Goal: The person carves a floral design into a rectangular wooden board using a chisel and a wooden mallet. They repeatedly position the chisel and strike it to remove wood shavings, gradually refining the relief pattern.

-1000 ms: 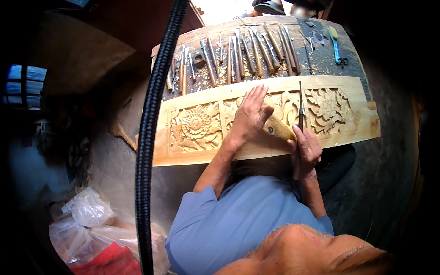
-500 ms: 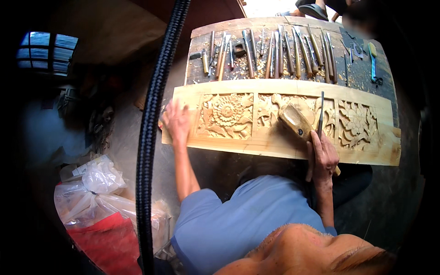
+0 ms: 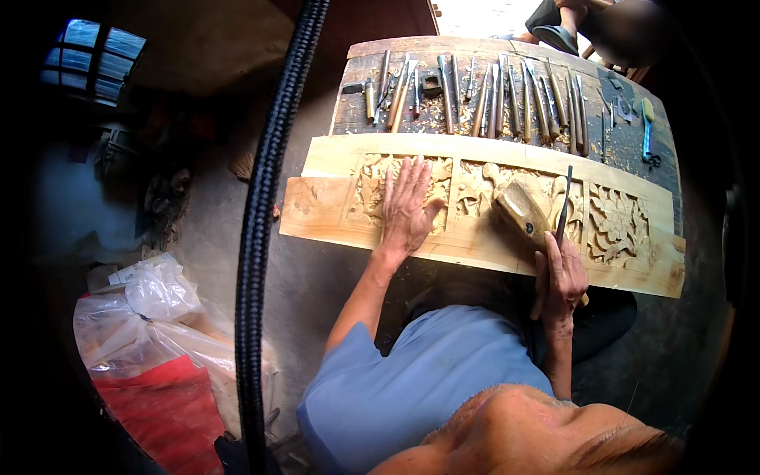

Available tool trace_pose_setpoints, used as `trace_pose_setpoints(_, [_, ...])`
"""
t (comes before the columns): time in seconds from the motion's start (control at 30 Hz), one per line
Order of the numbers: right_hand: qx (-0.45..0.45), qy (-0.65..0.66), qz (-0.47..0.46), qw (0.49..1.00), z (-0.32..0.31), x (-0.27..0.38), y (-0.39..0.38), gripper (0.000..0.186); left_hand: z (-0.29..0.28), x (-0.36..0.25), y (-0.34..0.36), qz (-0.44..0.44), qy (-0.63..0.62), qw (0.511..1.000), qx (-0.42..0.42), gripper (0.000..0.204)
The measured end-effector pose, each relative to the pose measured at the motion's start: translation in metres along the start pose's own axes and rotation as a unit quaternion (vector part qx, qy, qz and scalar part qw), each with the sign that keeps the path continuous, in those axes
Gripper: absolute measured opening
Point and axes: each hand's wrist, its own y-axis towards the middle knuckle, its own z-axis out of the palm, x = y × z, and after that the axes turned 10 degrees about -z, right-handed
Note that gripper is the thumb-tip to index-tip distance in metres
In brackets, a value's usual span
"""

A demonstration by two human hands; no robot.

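A woodcarving workshop is being pointed to by nearly everything around the left hand (image 3: 408, 215). A pale board (image 3: 475, 241) is being touched under it, and to its right a panel is being filled by a carved flower (image 3: 617, 222) with leaves. In the right hand (image 3: 564, 277), a slim dark chisel (image 3: 565, 206) and a wooden mallet (image 3: 520, 212) are being gripped. Beyond both hands, a row of carving tools (image 3: 514, 103) is being borne by a worn workbench (image 3: 475, 47), whose top is being dotted by wood shavings (image 3: 434, 119). Beyond and right of the right hand, a blue-handled brush (image 3: 647, 127) is being held up by the same workbench.
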Motion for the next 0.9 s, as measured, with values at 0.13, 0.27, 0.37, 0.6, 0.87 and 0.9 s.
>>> trace_pose_setpoints(0.13, [-0.024, 0.004, -0.004, 1.000, -0.010, 0.008, -0.001, 0.038, -0.028, 0.040, -0.007, -0.208, 0.058, 0.976, -0.023, 0.092])
trace_pose_setpoints(0.27, [-0.060, 0.025, -0.008, 0.998, -0.014, 0.019, -0.001, 0.035, -0.064, 0.160, -0.050, -0.413, 0.335, 0.824, -0.194, 0.068])
trace_pose_setpoints(0.37, [-0.070, 0.039, -0.030, 0.996, -0.007, 0.030, 0.007, 0.033, -0.065, 0.142, -0.067, -0.302, 0.128, 0.898, -0.293, 0.046])
trace_pose_setpoints(0.6, [0.011, 0.046, -0.105, 0.993, -0.008, 0.050, 0.027, 0.030, -0.009, -0.070, -0.059, -0.002, -0.322, 0.940, -0.114, 0.008])
trace_pose_setpoints(0.87, [0.013, 0.144, -0.128, 0.981, -0.008, 0.036, 0.013, 0.041, 0.029, -0.096, -0.044, 0.160, -0.284, 0.929, -0.174, 0.027])
trace_pose_setpoints(0.9, [0.019, 0.149, -0.124, 0.981, -0.012, 0.036, 0.014, 0.042, 0.029, -0.097, -0.037, 0.196, -0.275, 0.927, -0.160, 0.030])
